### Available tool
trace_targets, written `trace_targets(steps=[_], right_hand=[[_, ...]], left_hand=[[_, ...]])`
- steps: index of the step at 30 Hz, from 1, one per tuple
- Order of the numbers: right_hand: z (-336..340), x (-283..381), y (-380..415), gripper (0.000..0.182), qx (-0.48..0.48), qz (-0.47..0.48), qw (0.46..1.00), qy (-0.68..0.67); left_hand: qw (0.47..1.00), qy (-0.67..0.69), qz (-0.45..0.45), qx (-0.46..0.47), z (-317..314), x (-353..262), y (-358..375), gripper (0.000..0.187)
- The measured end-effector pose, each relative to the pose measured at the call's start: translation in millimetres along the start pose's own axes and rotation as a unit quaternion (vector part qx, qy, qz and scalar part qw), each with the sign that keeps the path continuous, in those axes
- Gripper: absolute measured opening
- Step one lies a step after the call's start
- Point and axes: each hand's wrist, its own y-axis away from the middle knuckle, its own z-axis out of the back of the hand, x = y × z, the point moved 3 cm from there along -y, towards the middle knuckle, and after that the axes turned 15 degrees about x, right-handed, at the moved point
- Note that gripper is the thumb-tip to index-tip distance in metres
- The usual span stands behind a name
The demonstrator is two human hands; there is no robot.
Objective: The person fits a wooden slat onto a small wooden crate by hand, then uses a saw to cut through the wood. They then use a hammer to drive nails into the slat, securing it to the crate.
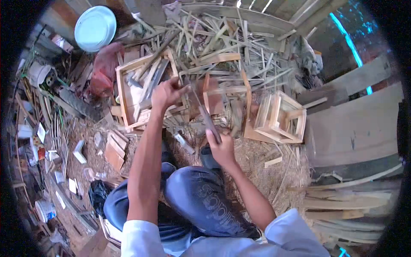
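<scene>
My right hand is closed round the near end of a long, thin tool with a dark handle. The tool slants up and left, narrowing towards my left hand. The left fingers are pinched together close to the tool's far tip; whether they hold the tip or something small is blurred. Just beyond the tool stands a light wooden frame with thin legs and crossbars. Left of it, partly behind my left hand, a bigger wooden frame has loose wood strips lying in it.
A small wooden stool frame stands at the right. Scrap sticks pile up at the back, near a pale round basin and a red plastic bag. Boards line the right side. Wood offcuts lie on the shavings-strewn floor.
</scene>
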Motion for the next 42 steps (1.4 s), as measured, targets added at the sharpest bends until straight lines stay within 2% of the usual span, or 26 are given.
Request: trace_targets(steps=[2, 4, 5, 6, 8, 10, 11, 13, 15, 16, 18, 19, 21, 22, 24, 26, 27, 29, 30, 32, 33, 34, 37, 38, 40, 42], right_hand=[[3, 6, 35, 0.053, 0.012, -0.046, 0.999, -0.018], [7, 3, 48, 0.054, -0.009, -0.059, 0.996, -0.060], [6, 0, 43, 0.055, 0.012, -0.095, 0.995, 0.016], [1, -1, 26, 0.055, 0.017, -0.100, 0.995, 0.011], [-8, 1, -20, 0.053, 0.007, -0.018, 1.000, -0.018], [-10, 10, -42, 0.054, 0.006, -0.008, 1.000, 0.020], [-7, 11, -34, 0.052, 0.030, -0.040, 0.999, 0.004], [1, 9, 3, 0.050, -0.016, 0.023, 1.000, -0.014], [16, 9, 44, 0.048, 0.006, -0.077, 0.997, -0.009], [16, 7, 36, 0.048, 0.012, -0.071, 0.997, -0.010], [12, -2, 37, 0.046, 0.031, -0.061, 0.998, -0.008], [4, 5, 19, 0.045, 0.003, -0.027, 0.999, -0.022], [-10, 0, -25, 0.045, 0.011, 0.014, 0.999, -0.036], [-9, 2, -33, 0.043, 0.045, -0.008, 0.999, 0.014], [-2, 8, -16, 0.043, 0.015, 0.022, 1.000, 0.001], [8, 6, 30, 0.043, 0.022, -0.031, 0.999, -0.020], [8, 3, 38, 0.043, 0.023, -0.019, 0.999, -0.021], [7, -10, 50, 0.045, 0.017, -0.020, 0.999, -0.029], [1, -11, 39, 0.045, 0.015, -0.025, 0.999, -0.032], [-8, 1, -18, 0.048, 0.011, 0.024, 0.999, -0.032], [-9, 5, -33, 0.049, 0.025, 0.002, 0.999, -0.038], [-10, 8, -40, 0.050, 0.038, -0.021, 0.998, -0.045], [12, 16, 14, 0.045, 0.022, 0.023, 0.999, -0.032], [14, 2, 38, 0.040, 0.016, -0.006, 1.000, -0.011], [16, 5, 41, 0.037, -0.002, 0.024, 0.999, -0.033], [6, 1, 25, 0.042, 0.051, -0.060, 0.997, -0.016]], left_hand=[[0.999, -0.019, 0.029, 0.010, 1, -1, -1, 0.057], [0.998, -0.054, 0.021, -0.038, 3, -4, 6, 0.055], [0.999, -0.025, 0.034, 0.006, 1, 1, 1, 0.054], [0.999, -0.030, 0.017, -0.020, 3, -4, 6, 0.053], [0.999, -0.034, 0.030, 0.003, 0, 0, 1, 0.057], [0.999, -0.033, 0.031, -0.006, 4, -5, 0, 0.055], [0.999, -0.031, 0.036, -0.007, 4, -6, 3, 0.053], [0.999, -0.031, 0.036, -0.001, 7, -8, 8, 0.054], [1.000, -0.016, 0.007, -0.003, 7, -5, 7, 0.056], [0.999, -0.013, 0.027, 0.026, 6, -3, 5, 0.055], [0.999, -0.018, 0.044, -0.004, 3, -3, 6, 0.054], [0.999, 0.000, 0.037, -0.007, 0, -1, 5, 0.058], [0.999, -0.023, 0.014, -0.018, -2, 2, 1, 0.053], [0.999, -0.028, 0.010, -0.019, 1, 0, 2, 0.051], [1.000, -0.011, 0.026, 0.004, 0, -2, 1, 0.049], [1.000, -0.013, 0.021, -0.019, 0, 2, 1, 0.050], [0.997, -0.021, -0.022, -0.075, -2, 5, 2, 0.050], [0.999, -0.032, 0.026, -0.035, 4, -4, 7, 0.048], [0.998, -0.046, 0.037, -0.024, 1, -5, 6, 0.048], [0.998, -0.046, 0.013, -0.034, -5, 3, 0, 0.049], [0.998, -0.043, -0.003, -0.045, -2, -1, 2, 0.051], [0.999, -0.031, 0.019, -0.008, 1, -1, 1, 0.047], [1.000, -0.016, 0.013, -0.009, 5, -6, 5, 0.051], [1.000, -0.007, 0.005, -0.010, 3, -2, 2, 0.052], [0.998, -0.021, -0.012, -0.055, 1, -1, 6, 0.052], [0.999, -0.033, 0.017, -0.022, -2, 0, 3, 0.045]])
